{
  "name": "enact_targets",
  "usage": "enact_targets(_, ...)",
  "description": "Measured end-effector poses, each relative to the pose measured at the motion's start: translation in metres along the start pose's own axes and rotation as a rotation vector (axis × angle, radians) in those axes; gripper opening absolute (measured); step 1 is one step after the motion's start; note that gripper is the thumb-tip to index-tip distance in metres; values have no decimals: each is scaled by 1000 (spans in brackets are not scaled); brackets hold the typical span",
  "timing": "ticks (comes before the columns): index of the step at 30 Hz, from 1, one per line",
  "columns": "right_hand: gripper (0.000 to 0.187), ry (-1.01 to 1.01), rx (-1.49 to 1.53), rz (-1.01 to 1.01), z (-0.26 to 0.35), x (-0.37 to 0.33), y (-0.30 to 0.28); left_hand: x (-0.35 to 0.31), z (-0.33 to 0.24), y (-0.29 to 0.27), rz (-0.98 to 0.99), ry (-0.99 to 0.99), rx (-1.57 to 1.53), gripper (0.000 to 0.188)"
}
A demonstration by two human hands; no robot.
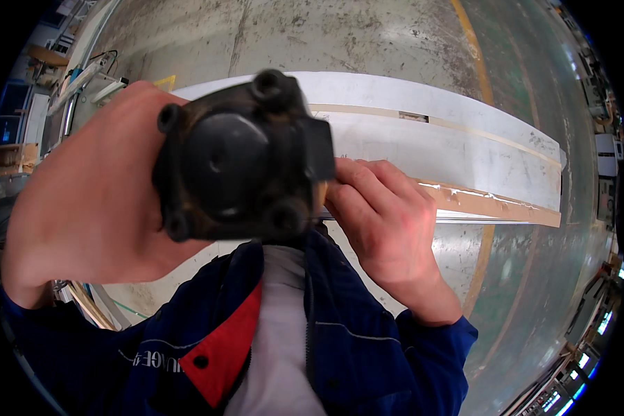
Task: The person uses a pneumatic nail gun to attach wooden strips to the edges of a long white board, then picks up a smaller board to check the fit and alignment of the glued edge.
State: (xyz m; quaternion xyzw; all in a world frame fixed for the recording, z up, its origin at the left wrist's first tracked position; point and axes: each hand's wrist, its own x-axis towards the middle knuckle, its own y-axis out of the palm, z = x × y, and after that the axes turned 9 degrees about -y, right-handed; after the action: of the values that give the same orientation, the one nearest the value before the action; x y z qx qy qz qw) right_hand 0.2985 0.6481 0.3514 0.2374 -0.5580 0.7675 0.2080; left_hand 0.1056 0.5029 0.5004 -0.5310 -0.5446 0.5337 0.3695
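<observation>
We see a black tool [225, 163], white panel [374, 142], tan strip [492, 205], and our navy jacket [357, 357] with a red patch [222, 353].

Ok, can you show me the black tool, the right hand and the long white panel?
Black tool [232, 159], head view: its round end.
Right hand [388, 223], head view: back of it.
Long white panel [464, 158], head view: bare white face.

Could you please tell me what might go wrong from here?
The right hand appears right beside the black tool, so a slip could hurt its fingers, though their tips are hidden.

The tool, held in the left hand, fills much of this view and hides its working end, so it might be misplaced.

The brown strip along the white panel might shift if pushed.
</observation>
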Motion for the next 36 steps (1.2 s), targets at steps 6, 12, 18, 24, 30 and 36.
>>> enact_targets(6,14,-17,-9,7,-4,-3,3,5,-8,-13,159,-165,-132,52)
enact_targets(12,18,-15,-6,-14,-6,-3,2,-5,0,5,-22,-134,-125,50)
enact_targets(18,21,-3,6,16,-4,-5,2,-13,2,7,-23,-231,-160,56)
enact_targets(24,21,-3,-5,14,-3,-5,1,-10,-5,1,3,-126,-85,56)
enact_targets(30,19,-32,0,-18,-3,-2,4,-21,-21,-4,0,-384,-14,52)
enact_targets(36,20,-24,-48,-48,-4,-2,2,-73,23,-2,-238,-201,-380,42)
